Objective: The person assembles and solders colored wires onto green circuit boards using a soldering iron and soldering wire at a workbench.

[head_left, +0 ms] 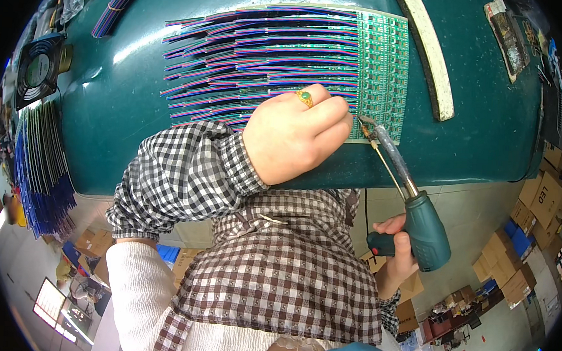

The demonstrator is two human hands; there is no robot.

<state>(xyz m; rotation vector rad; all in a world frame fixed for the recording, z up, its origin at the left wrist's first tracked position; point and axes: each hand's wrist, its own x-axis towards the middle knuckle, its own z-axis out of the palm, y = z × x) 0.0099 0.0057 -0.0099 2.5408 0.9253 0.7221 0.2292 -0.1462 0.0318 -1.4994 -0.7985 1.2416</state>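
My right hand (397, 247) is wrapped round the handle of a dark green soldering gun (427, 233), with a thin metal tube running beside its barrel. The gun's tip meets the lower part of a green circuit board panel (382, 72) on the table. Just left of that tip, my left hand (299, 135), wearing a ring with a green stone, is closed in a pinch over the wires. Its fingertips are hidden from above. Rows of red, blue and black ribbon wires (263, 49) stretch leftward from the panel, the nearest ones passing under this hand.
The green tabletop (128, 147) carries a pale, dark-edged strip (429, 62) right of the panel. A banded wire bundle (117, 8) lies at the upper left. A fan (39, 70) and hanging blue wires (43, 174) are at the left edge. Cardboard boxes (504, 260) stand below right.
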